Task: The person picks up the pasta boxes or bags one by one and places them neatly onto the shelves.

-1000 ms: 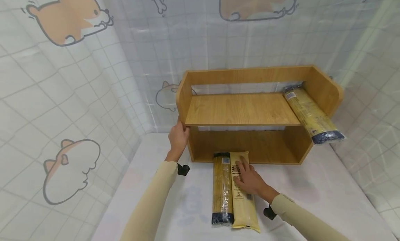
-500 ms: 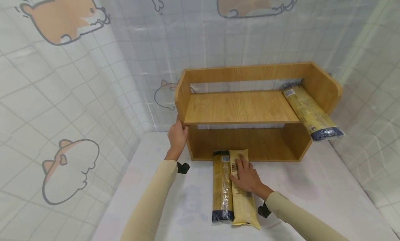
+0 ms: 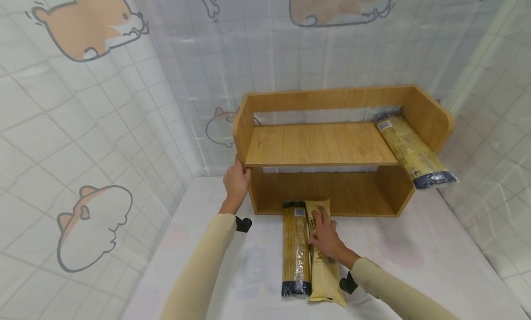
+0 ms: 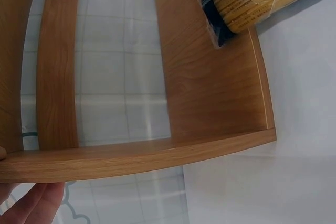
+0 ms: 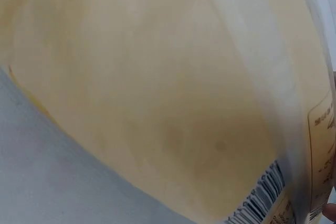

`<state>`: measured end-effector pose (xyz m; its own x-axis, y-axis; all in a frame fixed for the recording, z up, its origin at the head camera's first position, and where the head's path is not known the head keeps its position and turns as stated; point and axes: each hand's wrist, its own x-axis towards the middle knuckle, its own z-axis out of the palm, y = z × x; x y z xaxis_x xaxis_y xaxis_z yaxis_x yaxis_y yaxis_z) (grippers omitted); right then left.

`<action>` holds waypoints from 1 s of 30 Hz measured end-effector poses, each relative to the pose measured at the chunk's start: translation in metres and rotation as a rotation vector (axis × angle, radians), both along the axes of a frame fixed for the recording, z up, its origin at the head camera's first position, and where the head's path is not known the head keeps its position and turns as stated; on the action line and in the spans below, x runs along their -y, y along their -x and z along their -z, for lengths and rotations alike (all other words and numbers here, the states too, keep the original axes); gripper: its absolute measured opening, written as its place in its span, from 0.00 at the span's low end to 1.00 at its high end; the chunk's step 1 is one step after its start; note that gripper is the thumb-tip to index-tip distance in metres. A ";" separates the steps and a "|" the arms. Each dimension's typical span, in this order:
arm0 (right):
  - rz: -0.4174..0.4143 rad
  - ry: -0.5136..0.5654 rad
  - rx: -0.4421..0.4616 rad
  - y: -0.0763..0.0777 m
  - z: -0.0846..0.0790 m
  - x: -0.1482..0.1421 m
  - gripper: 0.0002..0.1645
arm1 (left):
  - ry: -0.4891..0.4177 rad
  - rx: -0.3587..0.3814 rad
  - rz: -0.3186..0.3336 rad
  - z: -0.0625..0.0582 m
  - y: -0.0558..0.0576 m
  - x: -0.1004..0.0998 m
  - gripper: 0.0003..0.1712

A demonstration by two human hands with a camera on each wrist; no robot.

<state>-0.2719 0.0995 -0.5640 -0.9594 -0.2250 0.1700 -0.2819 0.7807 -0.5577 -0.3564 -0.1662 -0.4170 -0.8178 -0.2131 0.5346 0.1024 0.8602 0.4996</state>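
Observation:
My left hand grips the left side panel of a two-tier wooden shelf; in the left wrist view its fingers show under the panel's edge. My right hand holds a pale yellow packet by its sides, thumb at the left edge. This packet fills most of the right wrist view, a barcode near the bottom. Left of it lies a clear pack of spaghetti with dark blue ends. Both packs have their far ends at the shelf's lower front edge.
A similar clear spaghetti pack lies on the upper tier against the right side panel, its blue end jutting past the front. A white cloth covers the table. Patterned sheeting hangs behind and on both sides.
My right hand's fingers have drawn in around the yellow packet. The packet has shifted and turned slightly, leaving a narrow gap beside the clear pack. My left hand stays on the shelf.

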 end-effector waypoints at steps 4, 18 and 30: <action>-0.003 0.033 -0.009 0.001 0.002 -0.001 0.47 | 0.006 0.004 -0.007 0.000 0.000 0.001 0.17; -0.051 0.165 -0.088 0.004 -0.005 -0.010 0.43 | 0.007 0.019 0.009 -0.001 0.002 0.000 0.17; -0.093 0.156 -0.182 0.002 -0.007 -0.013 0.41 | 0.028 0.045 -0.004 -0.001 0.000 0.003 0.21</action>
